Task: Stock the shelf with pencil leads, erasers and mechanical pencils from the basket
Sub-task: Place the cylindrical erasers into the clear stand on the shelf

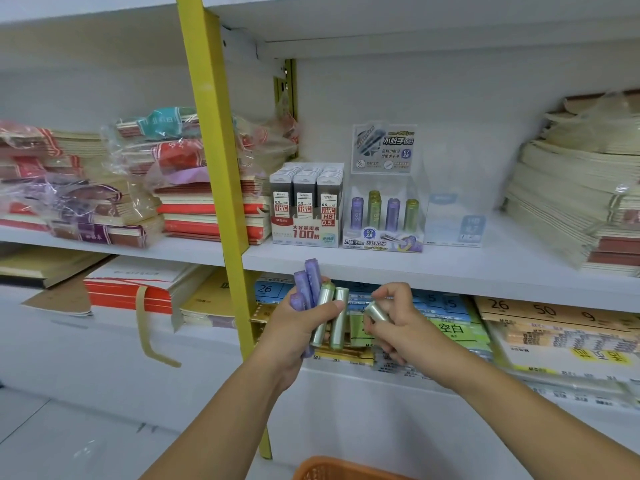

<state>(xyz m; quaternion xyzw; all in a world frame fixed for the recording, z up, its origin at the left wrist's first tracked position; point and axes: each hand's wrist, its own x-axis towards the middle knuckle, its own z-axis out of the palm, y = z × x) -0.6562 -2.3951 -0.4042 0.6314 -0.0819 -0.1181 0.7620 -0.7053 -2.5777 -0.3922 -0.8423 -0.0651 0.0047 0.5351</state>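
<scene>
My left hand (294, 327) grips a bundle of pencil lead tubes (320, 299), several purple and green ones, held upright below the shelf's front edge. Just to its right, my right hand (394, 323) pinches a single green lead tube (377, 311). On the white shelf (485, 268) above stands a clear display box (382, 216) holding a few purple and green tubes. To the left of it sits a box of 0.5 HB lead cases (306, 206). The orange basket (332, 469) shows at the bottom edge.
A clear empty-looking display case (453, 223) stands right of the tube box. Stacks of notebooks (571, 209) fill the shelf's right side and wrapped notebooks (138, 188) lie left of the yellow upright (221, 168). Paper pads (554, 323) lie on the lower shelf.
</scene>
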